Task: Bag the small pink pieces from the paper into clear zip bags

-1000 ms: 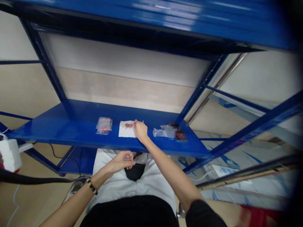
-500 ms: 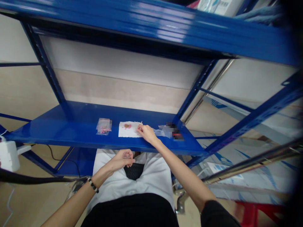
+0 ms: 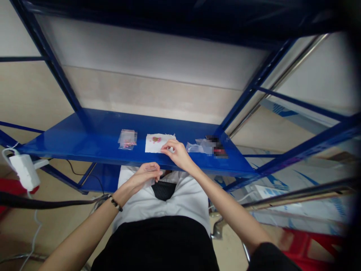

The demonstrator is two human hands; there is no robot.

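Observation:
My left hand (image 3: 146, 174) is curled in front of the shelf edge, above my lap. It is closed on what looks like a small clear plastic bag (image 3: 148, 183), mostly hidden by the palm. Over the right part of a white piece of cloth (image 3: 150, 147) is my right hand (image 3: 177, 152), thumb and fingertips pinched together. Anything between those fingertips is too small to make out. A small pink and brown design (image 3: 156, 139) shows on the cloth, with a frayed upper right edge.
Small clear zip bags (image 3: 128, 139) with pink bits lie left of the cloth on the blue shelf (image 3: 96, 131). To the right are crumpled clear bags (image 3: 196, 147) and a dark, blurred item (image 3: 218, 147). A white power strip (image 3: 28, 173) hangs at far left.
The view has tilted down, bringing the upper shelf beam into shadow. My right hand has drawn slightly toward the cloth's front edge, still pinched. My left hand has turned a little, fingers still curled.

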